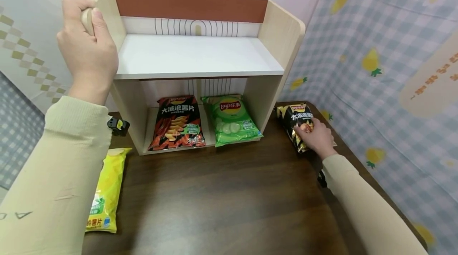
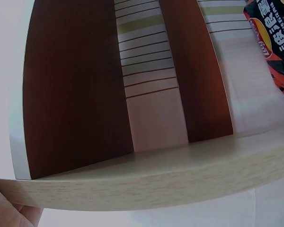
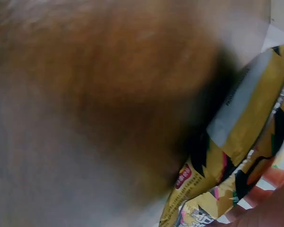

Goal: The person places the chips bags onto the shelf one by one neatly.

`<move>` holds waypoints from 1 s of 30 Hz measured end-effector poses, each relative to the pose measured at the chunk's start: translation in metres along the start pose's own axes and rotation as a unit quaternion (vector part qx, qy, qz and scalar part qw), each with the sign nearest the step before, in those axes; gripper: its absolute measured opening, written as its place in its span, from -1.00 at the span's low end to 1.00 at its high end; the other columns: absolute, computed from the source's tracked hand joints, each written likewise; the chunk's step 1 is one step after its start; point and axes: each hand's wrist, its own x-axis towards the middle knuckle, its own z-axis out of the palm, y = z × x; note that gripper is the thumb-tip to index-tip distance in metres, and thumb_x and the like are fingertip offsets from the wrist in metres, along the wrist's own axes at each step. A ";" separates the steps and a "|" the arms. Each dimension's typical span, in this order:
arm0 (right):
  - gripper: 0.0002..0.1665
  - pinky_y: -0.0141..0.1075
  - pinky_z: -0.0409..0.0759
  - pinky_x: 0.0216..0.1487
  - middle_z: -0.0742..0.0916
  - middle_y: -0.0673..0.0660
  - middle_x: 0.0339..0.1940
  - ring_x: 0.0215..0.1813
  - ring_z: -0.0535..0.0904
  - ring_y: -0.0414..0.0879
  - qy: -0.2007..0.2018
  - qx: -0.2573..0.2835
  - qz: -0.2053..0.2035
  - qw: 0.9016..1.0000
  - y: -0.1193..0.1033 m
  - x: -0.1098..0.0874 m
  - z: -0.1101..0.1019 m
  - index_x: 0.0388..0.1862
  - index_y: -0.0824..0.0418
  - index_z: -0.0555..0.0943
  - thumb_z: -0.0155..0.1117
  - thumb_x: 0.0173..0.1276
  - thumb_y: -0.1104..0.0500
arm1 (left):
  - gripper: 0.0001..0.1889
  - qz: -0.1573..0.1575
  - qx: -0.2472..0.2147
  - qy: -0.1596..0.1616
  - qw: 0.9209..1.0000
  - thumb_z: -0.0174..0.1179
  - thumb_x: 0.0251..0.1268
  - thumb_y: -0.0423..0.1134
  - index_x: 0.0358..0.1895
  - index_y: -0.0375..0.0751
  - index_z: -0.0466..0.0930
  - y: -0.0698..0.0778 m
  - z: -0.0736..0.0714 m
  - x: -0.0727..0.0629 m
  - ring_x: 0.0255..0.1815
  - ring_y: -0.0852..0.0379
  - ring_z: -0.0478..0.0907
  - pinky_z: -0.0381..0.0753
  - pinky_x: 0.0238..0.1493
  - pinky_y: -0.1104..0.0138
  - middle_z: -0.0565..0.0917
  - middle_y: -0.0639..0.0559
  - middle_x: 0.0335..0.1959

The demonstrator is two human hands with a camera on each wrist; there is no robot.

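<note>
My left hand [image 1: 89,46] grips the top front corner of the left side panel of a wooden shelf [image 1: 200,54], thumb and fingers wrapped around its edge. In the left wrist view, only part of that hand [image 2: 12,210] shows at the panel's end. To the right of the shelf, my right hand [image 1: 319,137] holds a black and gold bag of chips [image 1: 291,119] by its right side. The right wrist view shows this chip bag [image 3: 246,127] tilted on edge, with fingers [image 3: 277,177] behind it.
On the shelf's lower level lean a red and black chip bag [image 1: 177,123] and a green chip bag [image 1: 230,117]. A yellow chip bag [image 1: 112,191] lies left on the dark wooden table [image 1: 222,199], partly behind the left sleeve. A patterned cloth [image 1: 390,88] hangs along the right.
</note>
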 end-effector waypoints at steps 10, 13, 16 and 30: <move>0.10 0.38 0.28 -0.01 0.43 0.50 0.23 0.14 0.33 0.53 0.017 -0.028 -0.024 0.999 -0.003 -0.009 0.010 0.46 0.29 0.22 -0.04 0.26 -0.51 | -0.76 -0.032 0.009 -0.002 0.999 -0.11 0.45 0.08 0.03 0.32 0.49 -0.001 -0.005 0.003 -0.35 0.40 0.46 0.35 -0.32 0.49 0.58 0.18 -0.30; 0.09 0.37 0.28 0.00 0.43 0.50 0.22 0.13 0.34 0.53 0.013 -0.036 -0.028 0.999 -0.008 -0.010 0.010 0.44 0.30 0.24 -0.05 0.27 -0.51 | -0.77 -0.032 0.011 -0.001 0.999 -0.12 0.45 0.08 0.02 0.34 0.48 -0.003 -0.008 0.004 -0.34 0.40 0.46 0.35 -0.32 0.49 0.60 0.17 -0.28; 0.08 0.37 0.29 -0.01 0.44 0.49 0.21 0.12 0.34 0.53 0.010 -0.039 -0.029 0.999 -0.012 -0.012 0.010 0.44 0.29 0.26 -0.06 0.27 -0.51 | -0.78 -0.028 0.013 0.000 1.000 -0.12 0.45 0.08 0.01 0.35 0.47 -0.005 -0.009 0.004 -0.36 0.42 0.45 0.33 -0.33 0.50 0.59 0.20 -0.30; 0.14 0.35 0.33 -0.02 0.44 0.48 0.19 0.13 0.36 0.48 -0.027 -0.034 -0.030 0.999 -0.018 -0.035 0.002 0.43 0.32 0.25 -0.04 0.23 -0.54 | -0.80 -0.014 0.014 -0.001 1.000 -0.14 0.45 0.08 -0.01 0.38 0.45 -0.004 -0.012 0.003 -0.39 0.43 0.42 0.32 -0.36 0.49 0.57 0.18 -0.32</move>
